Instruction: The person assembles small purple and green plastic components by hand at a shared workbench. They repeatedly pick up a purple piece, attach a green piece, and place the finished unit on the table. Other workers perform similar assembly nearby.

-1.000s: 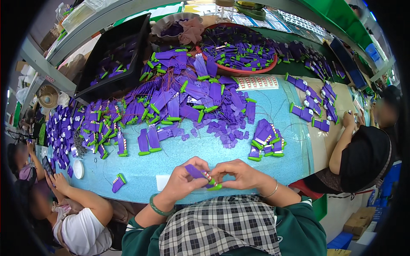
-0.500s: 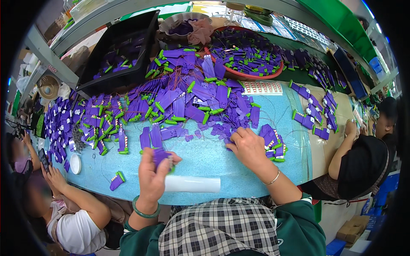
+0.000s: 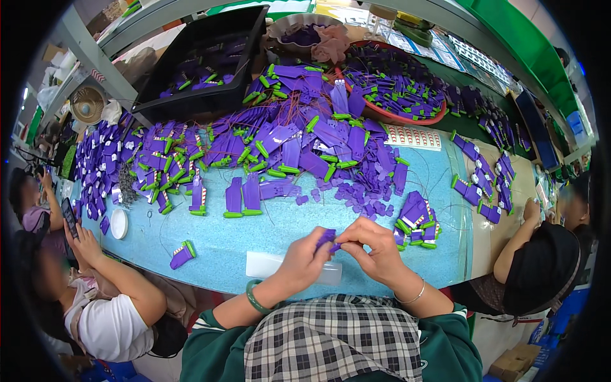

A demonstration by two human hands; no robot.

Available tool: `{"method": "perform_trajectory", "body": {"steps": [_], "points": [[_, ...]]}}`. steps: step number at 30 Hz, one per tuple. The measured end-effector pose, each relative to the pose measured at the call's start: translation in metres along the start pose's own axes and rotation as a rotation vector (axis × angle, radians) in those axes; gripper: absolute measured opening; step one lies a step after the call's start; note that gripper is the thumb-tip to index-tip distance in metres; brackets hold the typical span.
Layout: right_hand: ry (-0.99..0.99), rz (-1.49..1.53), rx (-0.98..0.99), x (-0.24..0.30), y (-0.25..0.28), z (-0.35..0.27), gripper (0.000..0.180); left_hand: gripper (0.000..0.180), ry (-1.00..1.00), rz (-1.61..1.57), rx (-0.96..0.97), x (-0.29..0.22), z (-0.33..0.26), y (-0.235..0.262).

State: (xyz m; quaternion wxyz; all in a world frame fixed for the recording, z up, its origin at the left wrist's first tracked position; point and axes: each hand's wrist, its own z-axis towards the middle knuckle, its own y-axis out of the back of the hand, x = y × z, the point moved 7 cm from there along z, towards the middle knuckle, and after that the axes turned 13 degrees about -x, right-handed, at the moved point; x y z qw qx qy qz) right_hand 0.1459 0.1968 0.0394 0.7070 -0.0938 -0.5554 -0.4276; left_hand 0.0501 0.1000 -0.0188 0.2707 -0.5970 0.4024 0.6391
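Observation:
Close to the table's front, my left hand (image 3: 301, 262) is closed round a purple plastic part (image 3: 325, 237). My right hand (image 3: 375, 251) meets it there, thumb and forefinger pinched on what looks like a small purple piece (image 3: 335, 246); fingers hide most of it. A white tube-like roll (image 3: 329, 274) lies beneath my hands, partly covered by the left wrist. Beyond them is a heap of small purple pieces (image 3: 363, 196). Purple parts with green ends (image 3: 417, 219) are stacked beside my right hand, and two more (image 3: 234, 196) lie ahead on the left.
A black bin (image 3: 197, 95) and a red basin (image 3: 407, 118) of purple parts stand at the back. Thin wires trail from the large pile (image 3: 289, 149). A white dish (image 3: 119, 223) and a single part (image 3: 182, 254) lie left. Other people sit at both sides.
My right hand has left the small-piece heap and come back toward me. My left hand has moved right with the purple part, so both hands now meet. The view has shifted slightly.

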Motion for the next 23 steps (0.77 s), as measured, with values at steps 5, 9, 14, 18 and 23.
{"method": "perform_trajectory", "body": {"steps": [5, 9, 14, 18, 23], "points": [[0.041, -0.086, -0.049, 0.001, 0.001, -0.005, 0.016, 0.013, -0.124, 0.142, 0.117, -0.015, -0.005, -0.008], [0.075, -0.121, -0.086, 0.001, 0.002, -0.01, 0.019, 0.014, -0.18, 0.205, 0.147, -0.023, -0.008, -0.01], [0.014, -0.091, -0.037, 0.001, 0.002, -0.007, 0.016, 0.017, -0.254, 0.284, 0.14, -0.018, -0.009, -0.013], [-0.088, -0.045, 0.059, -0.012, -0.005, -0.013, 0.015, 0.018, -0.149, 0.193, 0.181, -0.011, -0.013, -0.017], [-0.116, -0.04, 0.04, -0.019, -0.013, -0.017, 0.014, 0.024, 0.004, 0.068, 0.202, -0.005, -0.013, -0.018]]}}
